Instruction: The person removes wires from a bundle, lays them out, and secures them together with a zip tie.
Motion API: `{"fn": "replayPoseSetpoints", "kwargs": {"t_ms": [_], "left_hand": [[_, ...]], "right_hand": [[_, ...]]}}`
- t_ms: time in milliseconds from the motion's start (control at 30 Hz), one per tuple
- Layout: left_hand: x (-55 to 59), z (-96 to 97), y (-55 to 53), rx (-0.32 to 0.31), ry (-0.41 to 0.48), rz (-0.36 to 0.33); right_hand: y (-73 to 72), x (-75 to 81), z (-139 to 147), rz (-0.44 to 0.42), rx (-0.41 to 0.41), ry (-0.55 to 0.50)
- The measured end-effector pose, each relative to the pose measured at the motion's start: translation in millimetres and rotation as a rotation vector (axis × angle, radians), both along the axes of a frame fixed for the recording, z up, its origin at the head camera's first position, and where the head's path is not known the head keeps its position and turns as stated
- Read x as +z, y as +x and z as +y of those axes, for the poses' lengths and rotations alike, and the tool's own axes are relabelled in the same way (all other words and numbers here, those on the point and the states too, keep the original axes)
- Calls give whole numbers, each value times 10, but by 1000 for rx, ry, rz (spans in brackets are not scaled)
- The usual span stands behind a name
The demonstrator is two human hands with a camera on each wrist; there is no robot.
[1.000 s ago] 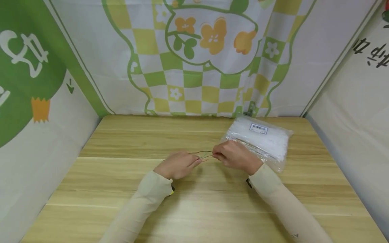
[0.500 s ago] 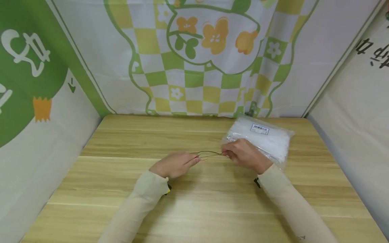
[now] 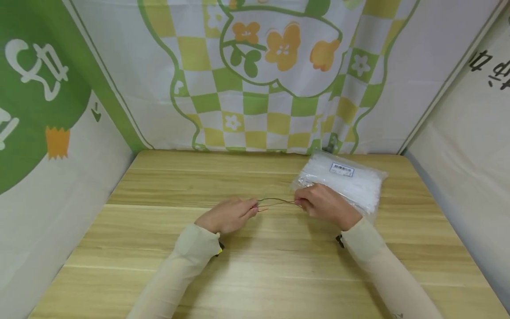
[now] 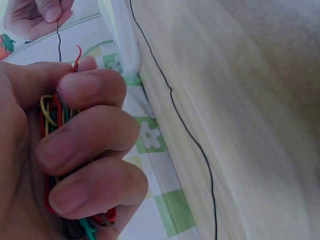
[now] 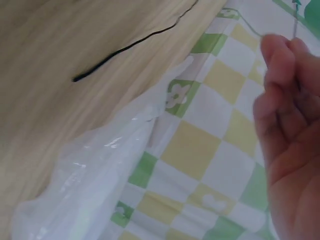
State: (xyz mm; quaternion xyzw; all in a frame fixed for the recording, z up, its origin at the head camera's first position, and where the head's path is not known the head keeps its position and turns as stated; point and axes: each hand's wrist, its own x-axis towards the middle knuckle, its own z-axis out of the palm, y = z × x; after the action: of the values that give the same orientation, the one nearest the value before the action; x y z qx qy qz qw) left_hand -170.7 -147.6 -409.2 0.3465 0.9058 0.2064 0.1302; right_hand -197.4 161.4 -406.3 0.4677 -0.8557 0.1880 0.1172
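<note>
Left hand (image 3: 228, 215): curled round a bundle of coloured wires (image 4: 62, 111), which it held above the wooden tabletop (image 3: 255, 274).
Right hand (image 3: 327, 204): pinched a dark wire (image 3: 277, 199) at the fingertips.
Dark wire: arched between the two hands.
Clear bag (image 3: 342, 177): lay near the right hand, labelled, its contents white.

wires (image 4: 59, 111) partly hidden by left grip (image 4: 80, 145)

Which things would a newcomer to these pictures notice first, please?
Probably the white sheet with green and yellow checks stands out first, behind the wood-grained table. Next come the thin multicoloured wires bundled in the left hand, then the clear plastic bag with white contents, behind the right hand.
</note>
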Motion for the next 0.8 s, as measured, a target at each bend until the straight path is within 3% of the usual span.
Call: {"fn": "replayPoseSetpoints", "kwargs": {"t_ms": [233, 467, 600, 800], "left_hand": [[-70, 44, -17, 13, 24, 66], [-66, 113, -32, 120, -67, 153], [-47, 130, -51, 169, -77, 126], [-26, 122, -63, 191, -65, 118]], "right_hand": [[42, 18, -65, -84, 27, 37], [138, -11, -144, 16, 126, 28], [197, -9, -198, 90, 163, 44], [249, 4, -192, 102, 145, 43]]}}
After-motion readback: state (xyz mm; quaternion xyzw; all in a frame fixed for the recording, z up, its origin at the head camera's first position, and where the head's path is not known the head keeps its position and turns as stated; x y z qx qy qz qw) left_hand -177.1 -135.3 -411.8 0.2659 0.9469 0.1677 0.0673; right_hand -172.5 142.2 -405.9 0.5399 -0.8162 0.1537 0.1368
